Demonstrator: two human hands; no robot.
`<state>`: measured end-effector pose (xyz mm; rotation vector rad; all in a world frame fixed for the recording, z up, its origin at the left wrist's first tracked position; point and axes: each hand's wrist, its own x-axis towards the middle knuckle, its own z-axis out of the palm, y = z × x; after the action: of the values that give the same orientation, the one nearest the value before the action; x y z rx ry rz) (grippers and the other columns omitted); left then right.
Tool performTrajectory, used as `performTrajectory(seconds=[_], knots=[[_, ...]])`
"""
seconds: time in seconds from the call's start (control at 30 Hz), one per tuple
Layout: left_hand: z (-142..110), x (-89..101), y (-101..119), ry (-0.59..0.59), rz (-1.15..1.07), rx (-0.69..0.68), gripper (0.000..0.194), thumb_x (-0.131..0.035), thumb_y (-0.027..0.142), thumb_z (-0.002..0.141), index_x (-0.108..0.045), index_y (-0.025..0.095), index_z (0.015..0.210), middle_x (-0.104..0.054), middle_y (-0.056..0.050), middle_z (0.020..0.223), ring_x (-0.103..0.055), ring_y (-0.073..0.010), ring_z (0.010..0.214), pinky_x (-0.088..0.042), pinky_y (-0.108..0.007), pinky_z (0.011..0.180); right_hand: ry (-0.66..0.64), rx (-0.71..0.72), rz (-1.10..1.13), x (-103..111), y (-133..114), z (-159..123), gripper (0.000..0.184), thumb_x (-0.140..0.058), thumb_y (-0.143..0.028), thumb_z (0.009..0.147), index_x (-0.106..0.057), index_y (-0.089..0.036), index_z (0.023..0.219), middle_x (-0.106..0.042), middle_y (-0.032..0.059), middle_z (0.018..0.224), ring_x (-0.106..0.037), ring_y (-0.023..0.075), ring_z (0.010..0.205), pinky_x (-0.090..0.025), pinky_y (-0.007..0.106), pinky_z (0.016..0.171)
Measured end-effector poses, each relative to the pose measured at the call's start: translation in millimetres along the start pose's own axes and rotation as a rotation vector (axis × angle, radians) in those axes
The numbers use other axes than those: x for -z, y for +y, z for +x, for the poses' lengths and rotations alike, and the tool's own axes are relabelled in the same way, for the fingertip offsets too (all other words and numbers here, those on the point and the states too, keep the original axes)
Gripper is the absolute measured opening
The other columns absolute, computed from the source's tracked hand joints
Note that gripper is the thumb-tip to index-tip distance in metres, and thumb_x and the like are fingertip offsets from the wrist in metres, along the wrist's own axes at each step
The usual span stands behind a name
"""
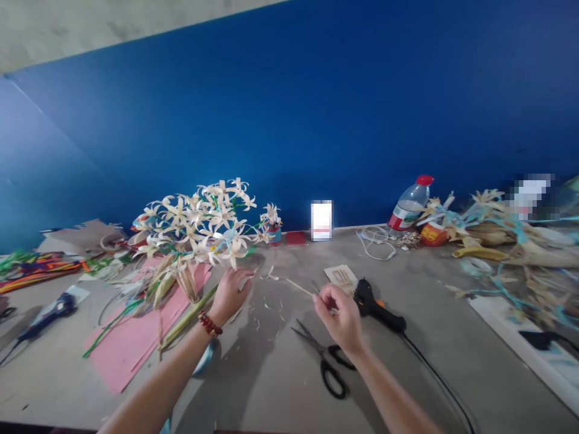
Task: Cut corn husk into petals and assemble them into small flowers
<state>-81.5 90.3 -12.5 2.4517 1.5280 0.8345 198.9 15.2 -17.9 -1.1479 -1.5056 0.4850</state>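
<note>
My right hand (pixel 340 314) is closed in a pinch on one end of a thin pale strip (pixel 299 286), which points left over the table. Black-handled scissors (pixel 322 351) lie with open blades just below that hand, and a black glue gun (pixel 379 307) rests to its right. My left hand (pixel 232 295), with a red bead bracelet at the wrist, has its fingers apart and nothing visible in them. It is just below a large bunch of cream husk flowers (pixel 221 214) on green stems. Small pale scraps (pixel 271 275) lie between the hands.
Pink sheets (pixel 122 349) with dried husks (pixel 165 282) lie at left, near a blue tool (pixel 52 313) and colourful stems (pixel 36 271). At the back stand a bright screen (pixel 321 220) and a tilted bottle (pixel 409 205). A white power strip (pixel 520 346) is at right.
</note>
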Motion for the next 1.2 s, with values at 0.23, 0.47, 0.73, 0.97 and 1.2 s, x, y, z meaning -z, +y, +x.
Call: performTrajectory(seconds=[0.23, 0.47, 0.73, 0.97, 1.2], knots=[[-52.3, 29.1, -20.0, -0.087, -0.033, 0.205, 0.022, -0.045, 0.028, 0.093, -0.066, 0.020, 0.097, -0.067, -0.007, 0.094, -0.063, -0.0178, 0.075, -0.049, -0.027, 0.066, -0.105, -0.131, 0.049, -6.6, 13.4, -0.8, 0.014, -0.056, -0.024, 0.084, -0.047, -0.023, 0.074, -0.048, -0.0032, 0.061, -0.048, 0.0139, 0.054, -0.038, 0.024, 0.051], [-60.5, 30.1, -15.0, -0.246, 0.296, 0.277, 0.023, -0.047, 0.029, 0.093, -0.065, 0.019, 0.104, -0.067, -0.009, 0.103, -0.065, -0.0214, 0.090, -0.047, -0.029, 0.077, -0.274, -0.147, 0.003, -8.6, 11.3, -3.5, 0.014, -0.052, -0.032, 0.088, -0.048, -0.022, 0.079, -0.054, -0.0012, 0.064, -0.053, 0.0138, 0.055, -0.041, 0.023, 0.050], [-53.5, 17.7, -12.4, -0.339, 0.379, 0.313, 0.019, -0.049, 0.027, 0.090, -0.064, 0.017, 0.095, -0.068, -0.012, 0.096, -0.065, -0.0248, 0.087, -0.044, -0.030, 0.071, -0.370, -0.073, -0.187, -11.9, 5.8, -5.2, 0.011, -0.053, -0.029, 0.087, -0.051, -0.022, 0.079, -0.059, -0.0005, 0.068, -0.054, 0.0146, 0.059, -0.042, 0.025, 0.056], [-47.0, 22.3, -13.3, -0.273, 0.238, 0.418, 0.013, -0.053, 0.023, 0.085, -0.062, 0.018, 0.078, -0.067, -0.005, 0.075, -0.062, -0.0193, 0.070, -0.037, -0.026, 0.061, -0.389, -0.083, -0.168, -10.1, 1.3, -5.1, 0.012, -0.053, -0.031, 0.090, -0.054, -0.022, 0.082, -0.063, 0.0001, 0.070, -0.059, 0.0160, 0.063, -0.043, 0.026, 0.060], [-62.6, 26.6, 44.6, -0.039, -0.266, 0.381, 0.019, -0.050, 0.032, 0.089, -0.061, 0.017, 0.084, -0.064, -0.001, 0.072, -0.058, -0.0135, 0.065, -0.041, -0.021, 0.059, -0.463, -0.076, -0.032, -14.1, 1.8, -11.1, 0.016, -0.058, -0.036, 0.089, -0.061, -0.021, 0.092, -0.064, 0.0015, 0.076, -0.060, 0.0170, 0.070, -0.045, 0.027, 0.064]])
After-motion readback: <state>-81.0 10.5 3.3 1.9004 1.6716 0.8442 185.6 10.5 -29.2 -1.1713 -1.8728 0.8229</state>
